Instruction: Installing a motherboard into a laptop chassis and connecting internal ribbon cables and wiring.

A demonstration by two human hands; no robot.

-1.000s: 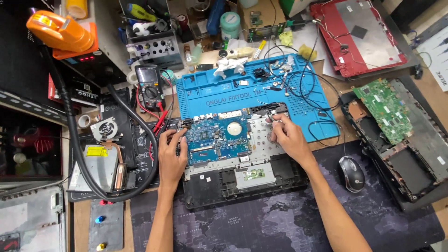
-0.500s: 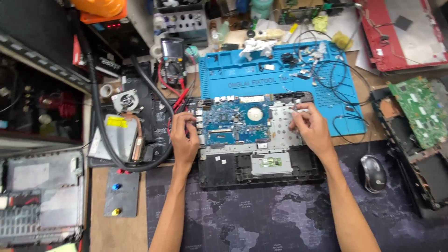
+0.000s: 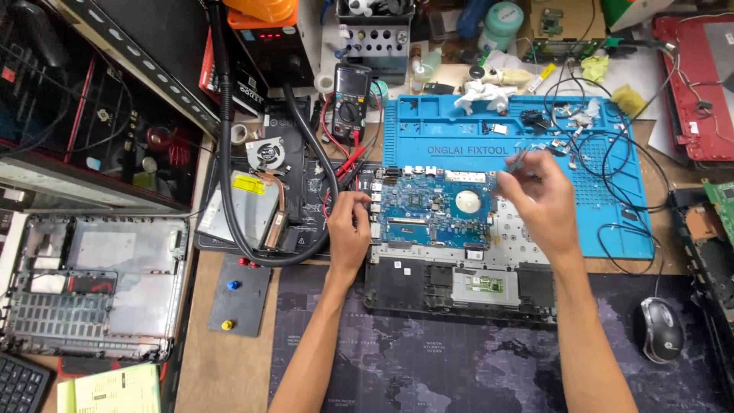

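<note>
A blue motherboard [image 3: 428, 206] lies in an opened black laptop base [image 3: 405, 287] at the centre. My left hand [image 3: 348, 229] rests at the board's left edge, fingers curled against it. My right hand [image 3: 539, 203] is lifted above the board's right end and pinches a small thin part [image 3: 520, 158] between its fingertips. Motion blur hides what that part is. Just behind the board lies a blue work mat [image 3: 612, 199] with loose wires and small parts on it.
A multimeter [image 3: 352, 103] with red leads, a fan with heat pipe [image 3: 266, 153] and a thick black hose [image 3: 229, 191] sit left of the board. A grey laptop shell [image 3: 99, 291] lies far left. A mouse [image 3: 659, 329] and a red laptop cover [image 3: 703, 76] are on the right.
My right hand has risen off the board's right side toward the blue mat, now pinching a small part. My left hand stays at the left edge. The view has shifted.
</note>
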